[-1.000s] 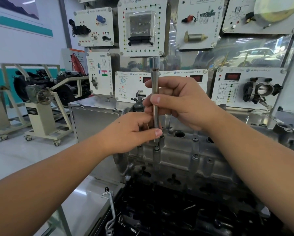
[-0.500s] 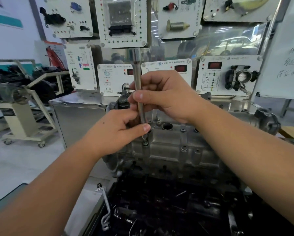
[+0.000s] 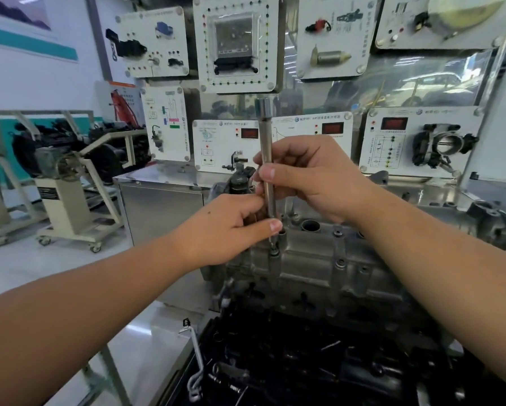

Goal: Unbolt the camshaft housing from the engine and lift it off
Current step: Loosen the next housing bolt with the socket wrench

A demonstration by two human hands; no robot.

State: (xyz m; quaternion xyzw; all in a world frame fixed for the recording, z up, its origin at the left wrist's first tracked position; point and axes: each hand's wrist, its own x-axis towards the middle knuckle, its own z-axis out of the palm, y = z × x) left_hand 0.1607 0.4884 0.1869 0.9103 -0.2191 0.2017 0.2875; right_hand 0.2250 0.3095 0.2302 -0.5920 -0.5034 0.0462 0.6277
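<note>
1. Looking from the left edge, I see engines on wheeled stands (image 3: pixel 70 159) on the floor, well apart from my work.
2. My left hand (image 3: pixel 228 227) reaches in from the lower left; its thumb and fingers are curled close, pinching the lower part of a long metal rod (image 3: pixel 267 171) just above the housing. The thumb tip lies against the rod's near side.
3. That rod stands nearly upright, with a wider socket end (image 3: pixel 265 105) at its top, above both hands. Its lower tip meets a bolt (image 3: pixel 274 251) on the front left of the camshaft housing (image 3: pixel 319 259); the tip is too small for me to tell how it sits on the bolt head.
4. My right hand (image 3: pixel 313 177) comes in from the right and grips the rod higher up, fingers wrapped around it from behind and the thumb pressed across its front, just above my left hand.
5. The camshaft housing is a grey cast metal block lying across the top of the engine (image 3: pixel 304 361), below and behind both hands. Several more bolts (image 3: pixel 340 263) show along its upper face, and a round open hole (image 3: pixel 311 225) sits just right of the rod.
6. Behind the housing, a wall of white display panels (image 3: pixel 235 45) carries mounted parts and red readouts; a throttle body (image 3: pixel 445 145) is fixed to the panel at the far right.
</note>
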